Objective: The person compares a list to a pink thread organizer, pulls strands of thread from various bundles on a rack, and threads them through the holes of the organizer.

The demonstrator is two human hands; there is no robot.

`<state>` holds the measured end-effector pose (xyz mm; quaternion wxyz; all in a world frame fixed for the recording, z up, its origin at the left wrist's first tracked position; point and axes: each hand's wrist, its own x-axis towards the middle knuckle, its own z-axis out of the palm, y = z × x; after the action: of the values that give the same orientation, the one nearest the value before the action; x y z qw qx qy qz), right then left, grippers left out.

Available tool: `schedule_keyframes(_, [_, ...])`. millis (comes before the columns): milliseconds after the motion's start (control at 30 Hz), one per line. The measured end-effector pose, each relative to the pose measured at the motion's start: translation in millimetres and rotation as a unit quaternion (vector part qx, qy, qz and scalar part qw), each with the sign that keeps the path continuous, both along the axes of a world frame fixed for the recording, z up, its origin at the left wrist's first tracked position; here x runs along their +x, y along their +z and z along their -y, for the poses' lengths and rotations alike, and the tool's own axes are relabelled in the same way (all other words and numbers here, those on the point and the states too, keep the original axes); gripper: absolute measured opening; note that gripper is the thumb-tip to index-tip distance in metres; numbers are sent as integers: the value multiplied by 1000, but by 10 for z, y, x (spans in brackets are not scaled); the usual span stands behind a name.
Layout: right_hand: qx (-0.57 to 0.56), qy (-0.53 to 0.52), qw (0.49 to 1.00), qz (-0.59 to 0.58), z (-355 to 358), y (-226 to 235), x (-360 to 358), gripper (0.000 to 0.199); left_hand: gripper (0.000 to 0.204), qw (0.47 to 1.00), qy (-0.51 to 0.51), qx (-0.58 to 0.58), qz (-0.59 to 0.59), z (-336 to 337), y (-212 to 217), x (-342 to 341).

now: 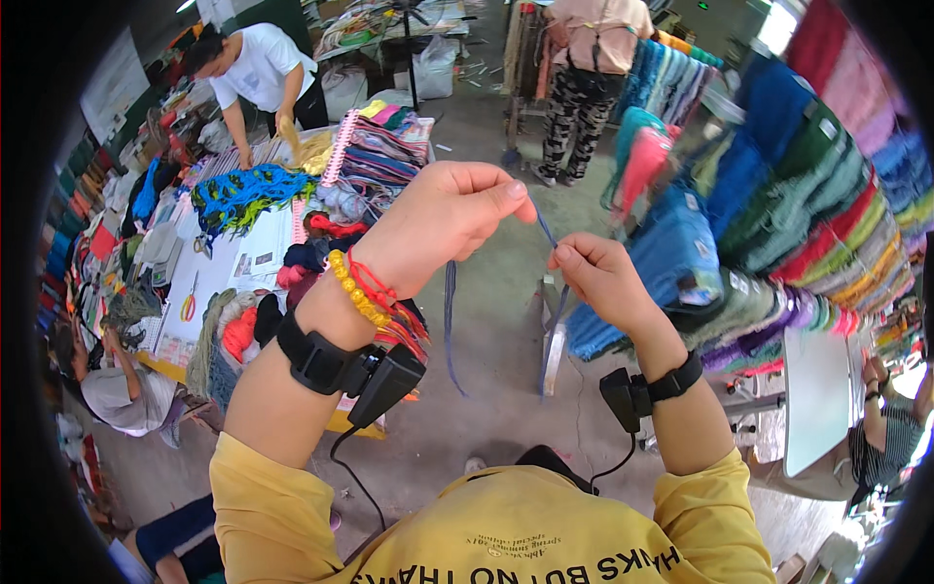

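Note:
A thin strand of blue-grey yarn [450, 326] runs between my two hands in mid-air. My left hand [448, 214] is closed, with thumb and forefinger pinching the strand, and one length hangs down below that wrist. Lower and to the right, my right hand [603, 280] pinches the same strand, whose other tail drops toward the floor. Only a short piece stretches between the two pinches. Beaded yellow and red bracelets [356, 289] circle my left wrist, and a black strapped device [350, 365] sits on each forearm.
Hanks of coloured yarn [812, 185] hang on a rack close at right. On the left, a table [180, 282] bears yarn bundles, swatch books and scissors [189, 304]. One person [263, 68] bends over it; another [589, 58] stands ahead. Others sit at the sides. A white board [815, 389] stands at right.

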<state>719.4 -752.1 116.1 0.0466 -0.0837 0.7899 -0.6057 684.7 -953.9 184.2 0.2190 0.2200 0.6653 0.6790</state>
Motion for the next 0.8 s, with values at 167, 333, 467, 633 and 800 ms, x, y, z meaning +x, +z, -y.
schedule_keyframes(167, [-19,-9,1000,-13,221,-144,-955,22,19,998,48,34,12,186,-173,-718])
schedule_keyframes(333, [-63,-1,998,-11,242,-287,-1921,23,21,996,84,13,-9,161,-288,-1599])
schedule_keyframes(467, [-79,9,997,8,248,-233,-2742,21,21,995,87,-41,-41,144,-298,-2402])
schedule_keyframes(633, [-100,-28,993,-63,64,7,-3480,42,21,997,62,-16,-47,-127,-318,-3279])
schedule_keyframes(800, [-172,54,983,-29,-118,83,-4208,57,22,990,-57,-95,-87,-409,-424,-4197])
